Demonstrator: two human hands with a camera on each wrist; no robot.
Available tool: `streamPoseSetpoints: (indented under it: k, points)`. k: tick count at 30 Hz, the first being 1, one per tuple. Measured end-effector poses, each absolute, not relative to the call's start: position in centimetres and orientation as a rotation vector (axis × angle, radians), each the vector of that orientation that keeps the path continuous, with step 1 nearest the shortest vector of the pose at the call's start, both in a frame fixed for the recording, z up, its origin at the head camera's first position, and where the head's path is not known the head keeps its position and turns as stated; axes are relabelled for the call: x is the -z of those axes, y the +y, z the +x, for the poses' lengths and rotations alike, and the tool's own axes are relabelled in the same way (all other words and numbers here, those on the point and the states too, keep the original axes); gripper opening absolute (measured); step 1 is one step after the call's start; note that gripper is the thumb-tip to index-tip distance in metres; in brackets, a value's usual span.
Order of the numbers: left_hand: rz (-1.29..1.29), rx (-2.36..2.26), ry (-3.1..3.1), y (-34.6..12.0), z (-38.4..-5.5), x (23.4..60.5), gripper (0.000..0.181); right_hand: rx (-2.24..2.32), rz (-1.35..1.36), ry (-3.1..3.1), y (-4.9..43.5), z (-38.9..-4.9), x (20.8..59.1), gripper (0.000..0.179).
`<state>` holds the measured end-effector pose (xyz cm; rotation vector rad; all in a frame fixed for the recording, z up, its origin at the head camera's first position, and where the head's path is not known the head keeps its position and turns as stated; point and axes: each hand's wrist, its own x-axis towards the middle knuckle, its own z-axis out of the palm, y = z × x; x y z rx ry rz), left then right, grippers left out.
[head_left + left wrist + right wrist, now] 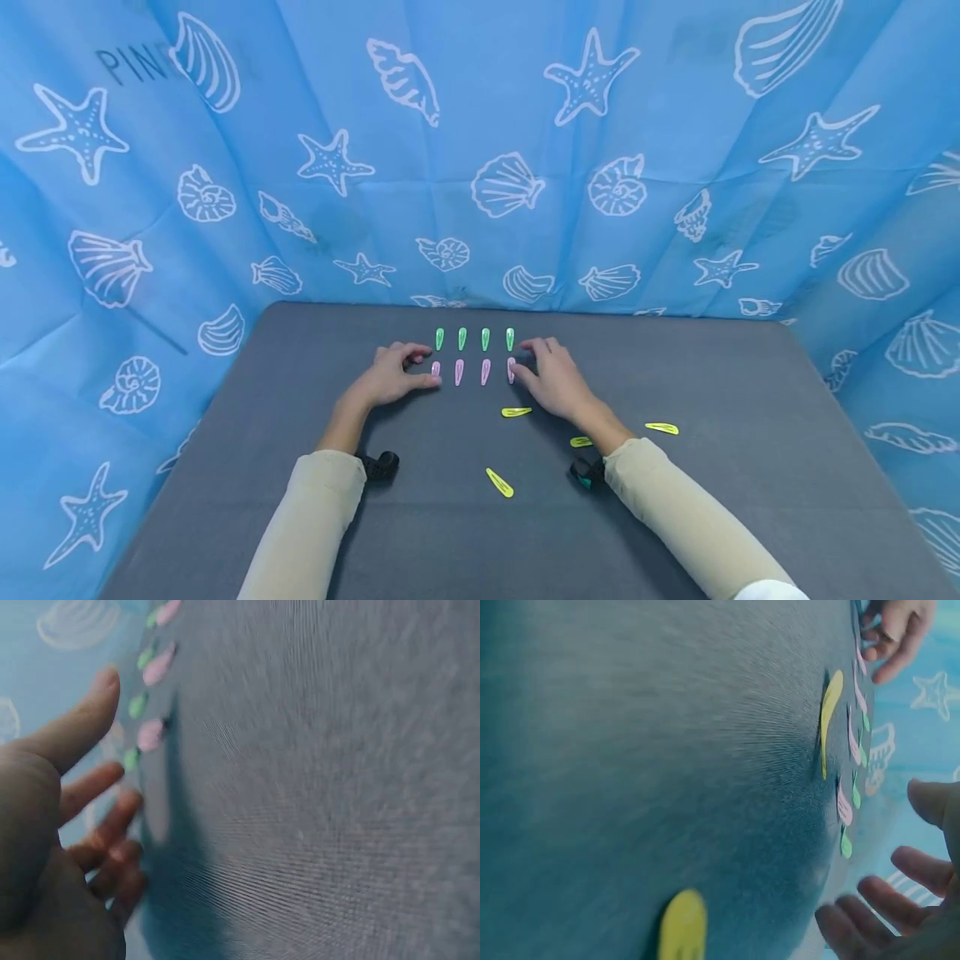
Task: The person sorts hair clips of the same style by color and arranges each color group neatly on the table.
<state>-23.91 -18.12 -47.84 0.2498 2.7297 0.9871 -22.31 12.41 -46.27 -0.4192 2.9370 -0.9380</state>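
Green snap hair clips (pixel 462 339) lie in a row near the table's far edge. A row of pink snap hair clips (pixel 459 372) lies just in front of it. My left hand (pixel 390 375) is beside the left end of the rows, its thumb close to the leftmost pink clip (pixel 436 368). In the left wrist view its fingers are spread and hold nothing. At the right end, my right hand (pixel 558 383) has its thumb by the rightmost pink clip (pixel 512 371). Its fingers are loosely bent and apart in the right wrist view, with nothing between them.
Several yellow hair clips lie scattered nearer me: one (pixel 516 412) below the pink row, one (pixel 500 482) farther forward, one (pixel 581 442) beside the right forearm and one (pixel 662 428) beyond it. A blue shell-print curtain (pixel 465 167) hangs behind the grey table (pixel 450 542).
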Motion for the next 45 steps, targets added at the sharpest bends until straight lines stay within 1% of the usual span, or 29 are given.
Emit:
streamPoseSetpoints:
  k: [5,8,16,26,29,34,41,45]
  points:
    - [0.234,-0.855,2.848,-17.5,-22.4,46.5,0.084,0.756,-0.5,2.989,12.7,-20.6,46.1,0.071]
    - [0.243,-0.817,2.903,-17.0,-21.5,45.8,0.09,0.63,-0.552,3.018,12.8,-19.9,46.2,0.079]
    - [0.284,-0.587,3.083,-15.6,-19.0,45.5,0.108,0.425,-0.636,3.066,12.9,-18.4,46.3,0.085]
    - [0.322,-0.629,3.056,-12.9,-14.9,45.9,0.112,0.516,-0.673,3.031,12.7,-16.6,46.7,0.092]
    - [0.305,-0.71,3.004,-12.0,-13.9,46.1,0.113,0.576,-0.655,2.987,12.6,-16.3,46.8,0.088]
    - [0.289,-0.835,2.916,-10.8,-12.7,46.6,0.109,0.747,-0.639,2.876,12.6,-16.3,47.1,0.07]
    - [0.337,-1.042,2.767,-9.8,-12.2,47.5,0.091,0.928,-0.612,2.703,13.1,-18.0,47.5,0.037]
    - [0.437,-1.118,2.715,-9.3,-12.1,47.9,0.076,0.992,-0.616,2.613,13.7,-19.2,47.4,0.025]
